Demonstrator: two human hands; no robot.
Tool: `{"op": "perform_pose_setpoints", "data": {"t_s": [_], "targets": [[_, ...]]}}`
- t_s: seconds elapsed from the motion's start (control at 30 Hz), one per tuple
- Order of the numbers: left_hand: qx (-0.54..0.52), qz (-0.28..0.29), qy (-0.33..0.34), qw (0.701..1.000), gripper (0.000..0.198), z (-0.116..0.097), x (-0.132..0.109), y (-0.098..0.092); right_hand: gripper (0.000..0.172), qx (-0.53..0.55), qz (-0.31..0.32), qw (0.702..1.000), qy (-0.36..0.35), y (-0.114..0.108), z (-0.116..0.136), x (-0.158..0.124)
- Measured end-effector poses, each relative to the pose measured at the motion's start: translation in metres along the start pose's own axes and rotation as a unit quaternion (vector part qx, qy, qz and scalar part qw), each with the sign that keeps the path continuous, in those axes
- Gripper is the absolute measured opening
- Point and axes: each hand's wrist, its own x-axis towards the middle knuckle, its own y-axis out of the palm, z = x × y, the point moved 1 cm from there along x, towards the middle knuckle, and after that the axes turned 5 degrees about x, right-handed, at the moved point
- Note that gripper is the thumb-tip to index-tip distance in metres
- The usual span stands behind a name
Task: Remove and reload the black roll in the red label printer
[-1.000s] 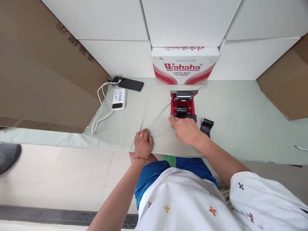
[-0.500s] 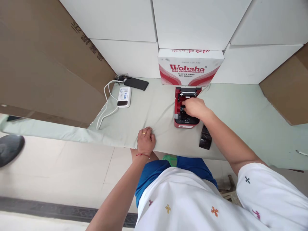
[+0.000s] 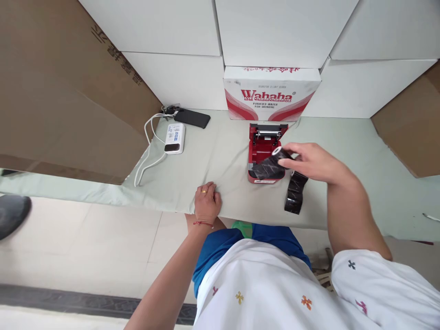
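My right hand (image 3: 314, 161) grips a black label roll (image 3: 269, 167) with a white core, tilted above the label printer's front right, its loose strip hanging over the front. The red printer (image 3: 252, 150) stands on the cloth with its lid (image 3: 268, 127) raised, and its red inner bay shows. Below my right hand, a second black label roll (image 3: 294, 193) lies on the cloth with its strip trailing toward me. Near the table's front edge rests my left hand (image 3: 207, 204), palm down, fingers loosely bent on the cloth and holding nothing.
A Wahaha carton (image 3: 270, 94) stands behind the printer, against stacked white boxes (image 3: 178, 78). Left of it lie a black phone (image 3: 192, 118) and a white power bank (image 3: 174, 137) with cables (image 3: 146, 149). Brown cardboard (image 3: 68, 114) flanks the left side, with more cardboard (image 3: 412, 119) at right.
My right hand has come out of the printer's bay, moving right and toward me, with a black label roll in it. My left hand stays in place.
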Motion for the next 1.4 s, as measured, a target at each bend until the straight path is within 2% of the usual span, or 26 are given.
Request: {"op": "perform_pose_setpoints", "data": {"t_s": [0.07,0.13,0.27,0.33,0.4,0.47,0.53,0.6,0.73,0.83,0.9,1.0,1.07,1.13,1.2,1.27,1.33,1.4], "targets": [[-0.003,0.004,-0.006,1.0,0.031,0.0,0.0,0.0,0.043,0.074,-0.003,0.997,0.023,-0.008,-0.024,-0.021],[-0.001,0.004,-0.008,1.0,0.031,0.0,0.001,0.0,0.049,0.12,0.026,0.991,0.049,-0.002,-0.049,-0.034],[0.01,-0.003,-0.003,1.0,0.03,0.0,0.001,0.0,0.045,0.101,0.106,0.987,0.072,0.043,-0.079,-0.039],[0.011,-0.006,-0.003,1.0,0.03,0.0,0.0,-0.001,0.038,0.075,0.105,0.989,0.065,0.066,-0.082,-0.035],[0.009,-0.006,-0.003,1.0,0.03,0.0,0.0,-0.001,0.033,0.068,0.072,0.993,0.066,0.08,-0.083,-0.031],[0.006,-0.004,-0.003,1.0,0.03,0.0,0.0,-0.001,0.036,0.043,0.009,0.995,0.088,0.08,-0.085,-0.028],[0.004,-0.004,-0.004,1.0,0.03,0.0,0.0,-0.001,0.041,-0.03,-0.064,0.989,0.13,0.071,-0.091,-0.028],[0.001,-0.004,-0.005,1.0,0.03,0.0,0.0,-0.001,0.046,-0.117,-0.092,0.974,0.173,0.061,-0.098,-0.028],[-0.003,0.006,-0.007,1.0,0.03,0.0,0.0,-0.002,0.043,-0.204,0.003,0.953,0.223,0.06,-0.107,-0.027],[-0.003,0.009,-0.009,1.0,0.031,-0.001,0.0,-0.003,0.041,-0.225,0.04,0.947,0.224,0.066,-0.109,-0.027],[-0.001,0.004,-0.008,1.0,0.031,-0.001,0.0,-0.003,0.037,-0.206,0.083,0.956,0.192,0.06,-0.107,-0.033],[0.007,-0.003,-0.002,1.0,0.03,-0.001,0.0,-0.002,0.03,-0.083,0.199,0.975,0.061,0.03,-0.094,-0.051],[0.014,-0.006,0.003,1.0,0.03,0.0,0.0,-0.001,0.037,0.02,0.259,0.965,-0.039,0.002,-0.075,-0.062],[0.018,-0.011,0.009,1.0,0.03,0.0,0.0,-0.001,0.045,0.078,0.288,0.948,-0.111,-0.021,-0.053,-0.065],[0.016,-0.013,0.011,1.0,0.03,0.0,0.0,0.0,0.048,0.095,0.253,0.95,-0.156,-0.03,-0.031,-0.055],[0.014,-0.011,0.01,1.0,0.03,0.0,0.0,0.0,0.047,0.065,0.167,0.97,-0.167,-0.024,-0.014,-0.033],[0.016,-0.006,0.007,1.0,0.03,0.0,0.0,0.0,0.042,-0.01,0.079,0.988,-0.134,-0.007,-0.002,-0.007],[0.023,-0.005,0.006,1.0,0.03,0.0,0.0,0.0,0.037,-0.109,0.029,0.991,-0.068,0.013,0.006,0.019]]}}
